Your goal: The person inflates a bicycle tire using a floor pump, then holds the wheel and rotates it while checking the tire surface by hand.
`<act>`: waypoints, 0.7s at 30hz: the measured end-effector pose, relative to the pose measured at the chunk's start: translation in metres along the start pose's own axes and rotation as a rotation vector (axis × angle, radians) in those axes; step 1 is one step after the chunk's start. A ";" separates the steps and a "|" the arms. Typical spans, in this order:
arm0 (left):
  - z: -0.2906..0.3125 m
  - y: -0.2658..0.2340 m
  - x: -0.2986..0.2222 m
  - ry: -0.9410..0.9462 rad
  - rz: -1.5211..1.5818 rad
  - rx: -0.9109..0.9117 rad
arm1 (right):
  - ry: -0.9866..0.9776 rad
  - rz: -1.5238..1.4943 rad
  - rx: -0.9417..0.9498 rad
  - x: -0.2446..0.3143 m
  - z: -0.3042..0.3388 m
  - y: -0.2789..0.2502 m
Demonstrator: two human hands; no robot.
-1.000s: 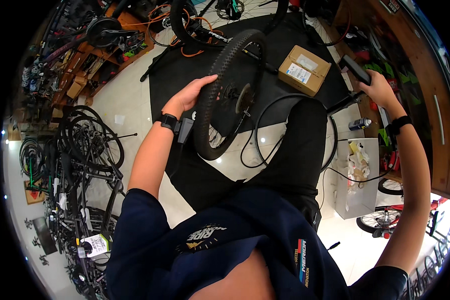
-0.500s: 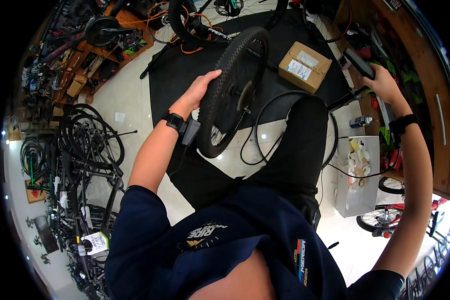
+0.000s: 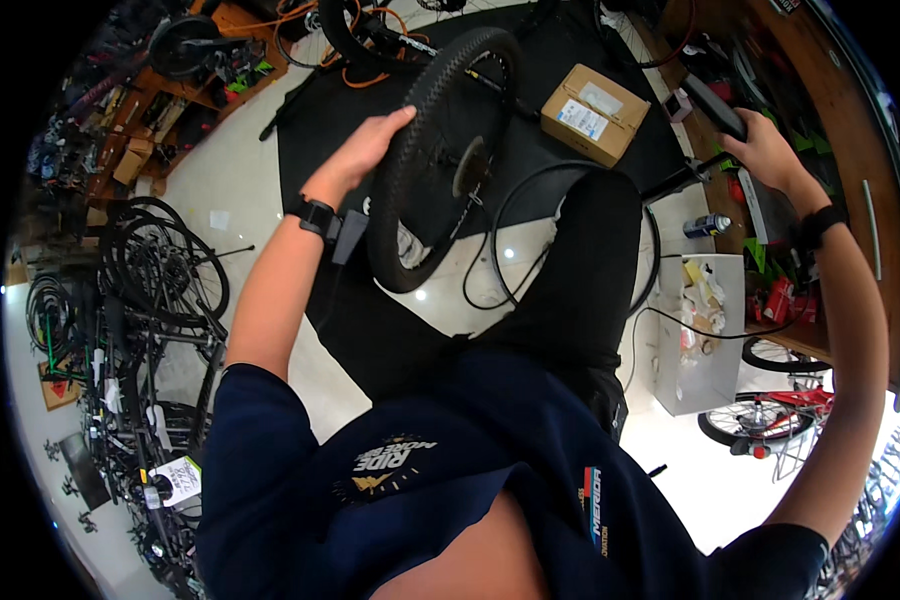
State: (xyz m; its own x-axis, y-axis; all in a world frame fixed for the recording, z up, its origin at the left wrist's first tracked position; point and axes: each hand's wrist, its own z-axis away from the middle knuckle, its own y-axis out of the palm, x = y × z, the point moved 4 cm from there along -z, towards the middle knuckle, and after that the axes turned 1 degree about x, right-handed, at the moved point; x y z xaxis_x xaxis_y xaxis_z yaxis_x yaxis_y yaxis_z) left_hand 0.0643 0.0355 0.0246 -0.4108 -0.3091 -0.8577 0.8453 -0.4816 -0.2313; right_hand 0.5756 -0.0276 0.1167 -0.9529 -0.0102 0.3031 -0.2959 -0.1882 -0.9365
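Observation:
A bicycle wheel (image 3: 396, 155) with a knobby black tyre stands tilted between my legs, its disc rotor facing right. My left hand (image 3: 362, 150) grips the tyre's upper left side; some of its fingers are out of sight. On the right, my right hand (image 3: 765, 150) is closed round the near end of a long black handle-like piece (image 3: 712, 104). Below that piece a black tube (image 3: 673, 183) slants beside my knee; how the two join is hard to make out. A black hose-like loop (image 3: 497, 225) curves round my right leg.
A taped cardboard box (image 3: 592, 115) sits on the black mat (image 3: 340, 125) ahead. To the right are a spray can (image 3: 706, 226), a white bin (image 3: 697, 370) with scraps and a wooden workbench (image 3: 850, 150). Several bicycles (image 3: 160, 340) line the left; another bicycle (image 3: 390, 40) lies beyond the wheel.
The whole view has shifted, so most things appear further left and higher. Both hands keep their hold, the left on the tyre and the right on the black piece.

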 end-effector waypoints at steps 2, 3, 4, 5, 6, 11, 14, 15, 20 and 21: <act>-0.004 -0.010 0.001 0.011 -0.214 -0.154 | -0.037 0.098 0.018 -0.007 -0.004 -0.011; -0.003 -0.017 0.001 0.095 -0.316 -0.267 | -0.066 0.138 -0.054 -0.010 -0.004 -0.024; -0.002 -0.023 0.002 0.175 -0.421 -0.382 | -0.047 0.154 -0.068 0.000 0.000 -0.050; -0.004 -0.024 0.002 0.256 -0.530 -0.487 | -0.018 0.167 -0.081 0.007 0.005 -0.075; -0.003 -0.024 0.002 0.266 -0.559 -0.539 | 0.016 0.151 -0.058 0.009 0.004 -0.088; -0.004 -0.031 0.002 0.295 -0.671 -0.687 | 0.045 0.039 -0.077 0.021 -0.008 -0.093; -0.029 -0.026 -0.010 0.322 -0.715 -0.651 | -0.002 0.102 -0.160 -0.014 -0.023 -0.055; -0.035 -0.030 -0.007 0.326 -0.746 -0.650 | -0.059 0.089 -0.196 -0.021 -0.032 -0.047; -0.051 -0.041 -0.004 0.264 -0.763 -0.667 | -0.087 0.022 -0.207 -0.026 -0.077 -0.004; -0.052 -0.044 -0.001 0.255 -0.771 -0.675 | -0.064 0.025 -0.209 -0.028 -0.077 0.006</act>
State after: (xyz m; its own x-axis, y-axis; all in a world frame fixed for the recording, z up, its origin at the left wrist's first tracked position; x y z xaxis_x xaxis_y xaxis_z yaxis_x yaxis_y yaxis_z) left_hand 0.0454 0.0991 0.0116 -0.8999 0.1055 -0.4232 0.4333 0.1063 -0.8950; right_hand 0.5956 0.0473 0.0889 -0.9560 -0.0764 0.2833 -0.2856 0.0205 -0.9581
